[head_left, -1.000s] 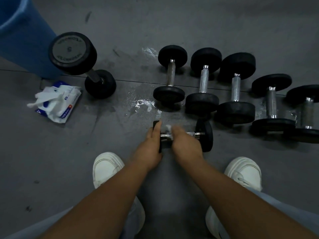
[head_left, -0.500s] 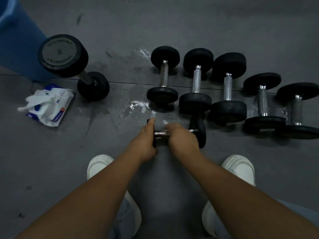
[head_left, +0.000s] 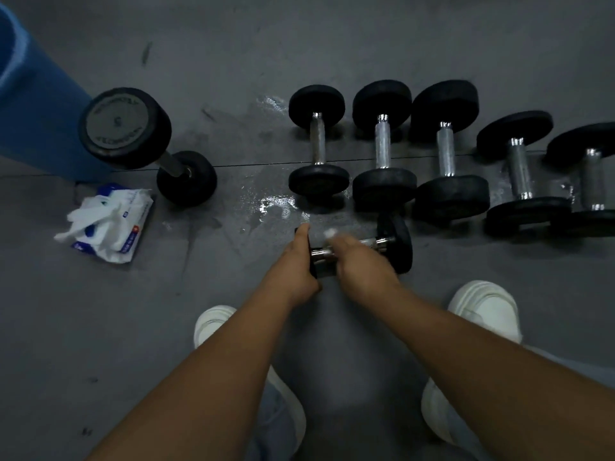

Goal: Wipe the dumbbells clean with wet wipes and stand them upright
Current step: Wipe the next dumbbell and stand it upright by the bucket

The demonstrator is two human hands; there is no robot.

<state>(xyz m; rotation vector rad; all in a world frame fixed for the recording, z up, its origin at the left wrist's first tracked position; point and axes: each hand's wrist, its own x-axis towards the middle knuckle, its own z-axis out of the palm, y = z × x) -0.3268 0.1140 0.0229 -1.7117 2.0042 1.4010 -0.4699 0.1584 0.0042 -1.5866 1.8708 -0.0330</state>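
**Q:** Head view. Which step is in hand?

**A:** Wiping, by judgement. The small dumbbell (head_left: 399, 244) lies on its side on the floor, between the shoes and the row of five dumbbells (head_left: 384, 144). The left hand (head_left: 296, 264) grips its left plate, fingers curled round the rim and thumb raised. The right hand (head_left: 361, 261) is blurred. It closes over the chrome handle, and a white wipe (head_left: 330, 233) shows at its fingertips.

**Q:** And the other units?

**A:** The row lies flat, so none of it is stood up yet. The large dumbbell (head_left: 124, 128) near the wipe pack (head_left: 109, 224) appears to stand on end.

**Q:** What does the next move call for?

**A:** Probably covering the handle and both plates with the wipe, then tipping the small dumbbell onto one plate face. The left hand should steady the plate. Set it down away from the wet patch (head_left: 276, 207), where it could slip.
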